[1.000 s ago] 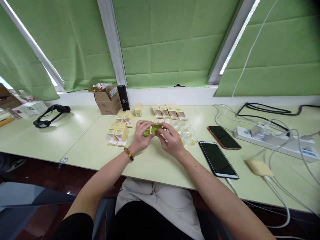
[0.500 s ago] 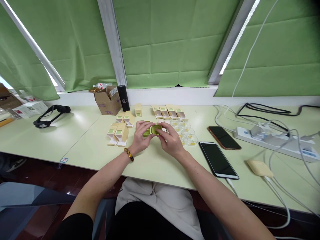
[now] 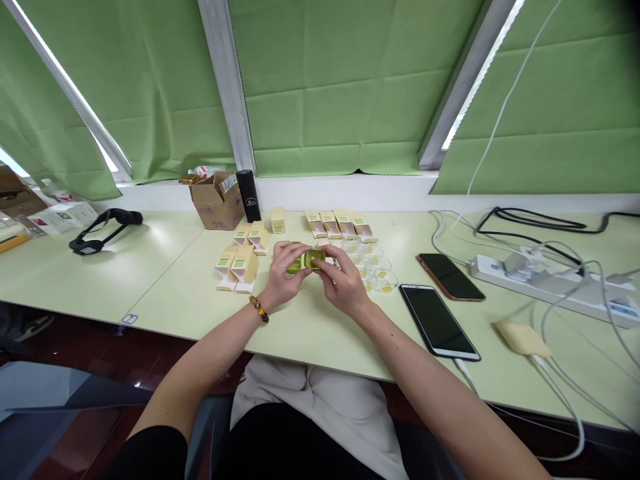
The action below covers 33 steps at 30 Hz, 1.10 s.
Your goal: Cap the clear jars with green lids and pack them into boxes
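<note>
Case [image 3: 315, 257], green and seemingly open, is held over the table [image 3: 310, 333], pinched by my left hand [image 3: 283, 277] and right hand [image 3: 345, 281] together; I judge I'm working at its inside, which calls for firm holding and careful right fingertips.

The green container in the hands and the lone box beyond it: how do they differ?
The green container is in the left hand and right hand; the lone box rests on the table. The green container is olive-green; the lone box is pale yellow with a green square. Both show green.
</note>
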Each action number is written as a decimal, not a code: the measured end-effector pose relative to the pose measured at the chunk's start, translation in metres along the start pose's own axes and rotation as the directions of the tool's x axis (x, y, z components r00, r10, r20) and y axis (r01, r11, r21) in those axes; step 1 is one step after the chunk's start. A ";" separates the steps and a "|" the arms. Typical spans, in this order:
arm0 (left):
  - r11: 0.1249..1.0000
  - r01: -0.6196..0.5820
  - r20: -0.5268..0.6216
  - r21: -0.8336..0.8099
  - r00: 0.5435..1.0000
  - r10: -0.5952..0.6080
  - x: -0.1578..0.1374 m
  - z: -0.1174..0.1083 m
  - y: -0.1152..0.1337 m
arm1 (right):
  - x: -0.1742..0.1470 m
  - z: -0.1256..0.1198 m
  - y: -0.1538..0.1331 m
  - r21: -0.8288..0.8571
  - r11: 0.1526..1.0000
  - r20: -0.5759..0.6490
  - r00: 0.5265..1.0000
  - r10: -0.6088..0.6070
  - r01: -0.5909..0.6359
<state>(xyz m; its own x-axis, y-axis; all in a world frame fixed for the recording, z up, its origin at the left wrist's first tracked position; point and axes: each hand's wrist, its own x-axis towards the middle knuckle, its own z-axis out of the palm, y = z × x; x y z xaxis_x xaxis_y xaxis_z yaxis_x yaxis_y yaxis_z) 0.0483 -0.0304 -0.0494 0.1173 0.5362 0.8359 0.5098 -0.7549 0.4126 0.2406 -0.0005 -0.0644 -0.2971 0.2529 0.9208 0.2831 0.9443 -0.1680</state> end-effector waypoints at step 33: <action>0.905 0.390 0.007 -0.171 0.919 -0.394 0.001 0.006 -0.016 | -0.001 0.005 -0.012 0.143 0.950 0.037 0.960 0.276 -0.279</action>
<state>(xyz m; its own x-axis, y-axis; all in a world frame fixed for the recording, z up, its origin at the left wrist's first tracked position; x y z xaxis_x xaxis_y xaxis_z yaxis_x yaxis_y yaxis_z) 0.0455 -0.0159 -0.0570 -0.0872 0.7931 0.6028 0.3614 -0.5387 0.7611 0.2328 -0.0109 -0.0653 -0.2410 0.5118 0.8246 0.2216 0.8563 -0.4666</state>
